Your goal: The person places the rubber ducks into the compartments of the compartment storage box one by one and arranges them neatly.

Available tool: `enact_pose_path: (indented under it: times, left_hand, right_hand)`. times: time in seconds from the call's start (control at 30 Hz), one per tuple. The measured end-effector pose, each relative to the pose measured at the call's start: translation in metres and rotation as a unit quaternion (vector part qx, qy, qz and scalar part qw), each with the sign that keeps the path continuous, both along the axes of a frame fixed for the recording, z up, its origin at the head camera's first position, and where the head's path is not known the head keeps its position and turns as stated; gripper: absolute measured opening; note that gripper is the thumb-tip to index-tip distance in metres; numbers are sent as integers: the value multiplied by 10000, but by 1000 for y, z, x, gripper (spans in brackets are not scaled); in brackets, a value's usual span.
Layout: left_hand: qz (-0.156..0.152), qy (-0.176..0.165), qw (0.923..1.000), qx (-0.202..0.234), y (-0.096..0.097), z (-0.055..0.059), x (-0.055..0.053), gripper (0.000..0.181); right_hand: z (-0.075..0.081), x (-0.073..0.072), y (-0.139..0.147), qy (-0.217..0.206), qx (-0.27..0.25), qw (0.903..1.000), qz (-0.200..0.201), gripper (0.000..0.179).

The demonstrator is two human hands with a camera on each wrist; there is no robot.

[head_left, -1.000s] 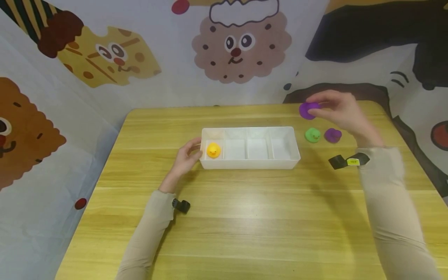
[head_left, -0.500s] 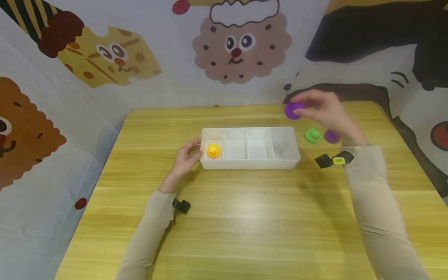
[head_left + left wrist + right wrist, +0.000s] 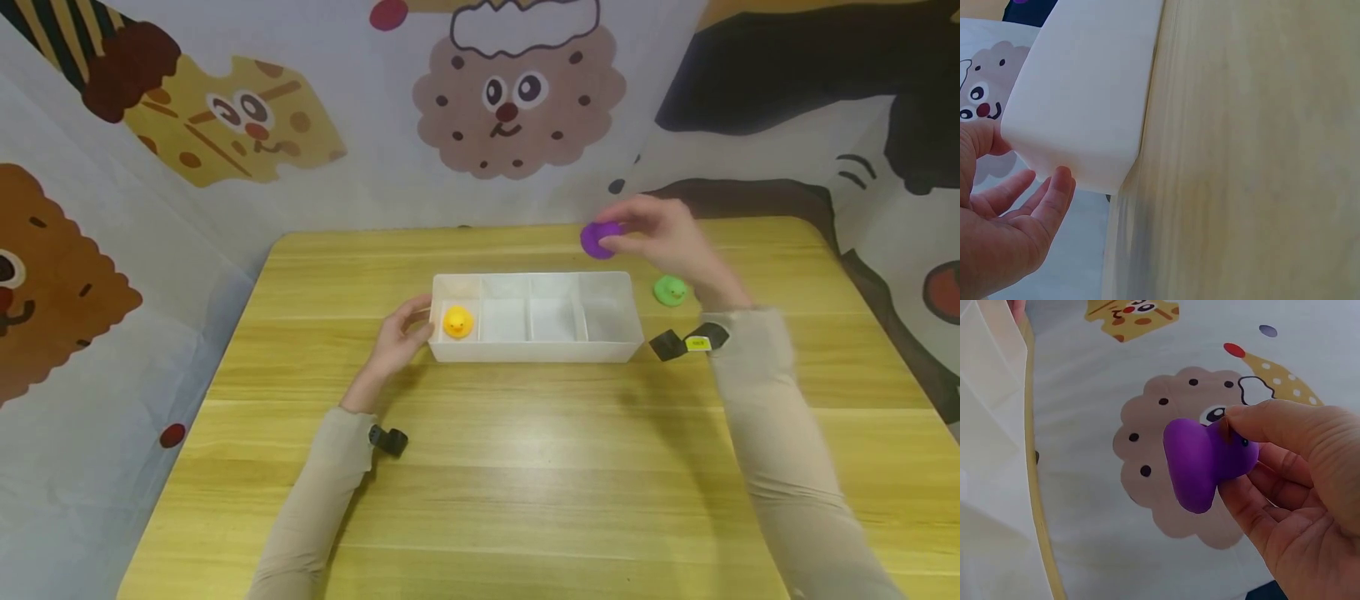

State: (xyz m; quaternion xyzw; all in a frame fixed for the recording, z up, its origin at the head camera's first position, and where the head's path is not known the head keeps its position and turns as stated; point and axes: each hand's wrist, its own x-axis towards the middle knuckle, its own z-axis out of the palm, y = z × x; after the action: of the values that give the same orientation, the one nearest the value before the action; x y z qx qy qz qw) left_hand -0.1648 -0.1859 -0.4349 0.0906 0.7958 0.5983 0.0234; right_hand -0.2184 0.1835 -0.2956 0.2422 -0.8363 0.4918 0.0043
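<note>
Between thumb and fingers, my right hand pinches a purple rubber duck by its head, in the air behind the white divided box. Its flat base faces left, and the right wrist view shows the purple duck tilted sideways. My left hand rests against the box's left end; in the left wrist view the fingertips touch the end wall and the thumb lies by the corner. A yellow rubber duck sits in the leftmost compartment. The other compartments hold nothing.
A green rubber duck stands on the wooden table right of the box, close below my right wrist. A cloth with cartoon prints hangs behind the table's back edge. Each sleeve carries a small black wrist camera.
My right hand has moved left with the purple duck, from above the green duck to behind the box's right part. A second purple duck on the table is now hidden behind my wrist.
</note>
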Motion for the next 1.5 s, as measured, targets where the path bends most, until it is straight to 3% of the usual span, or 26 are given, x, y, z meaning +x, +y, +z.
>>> enact_pose_path:
  times: [0.13, 0.3, 0.53, 0.63, 1.0, 1.5]
  left_hand:
    - [-20, 1, 10000, 7, 0, 0, 0, 46]
    - [-72, -42, 9999, 57, 0, 3, -1, 46]
    - [-175, -18, 9998, 37, 6, 27, 11, 45]
    - [-151, -26, 9999, 34, 7, 30, 12, 45]
    - [-123, -79, 9997, 182, 6, 27, 11, 45]
    - [-113, -70, 9998, 155, 7, 26, 11, 47]
  right_hand:
    - [-4, -4, -7, 374, -155, 9986, 344, 29]
    - [-6, -5, -18, 337, -236, 9980, 471, 28]
    - [-8, -6, -33, 489, -314, 9958, 713, 27]
    - [-10, -7, -40, 566, -364, 9944, 815, 26]
    - [-18, -6, -60, 169, -380, 9948, 934, 27]
    - [-36, -5, -84, 224, -416, 9907, 1273, 24]
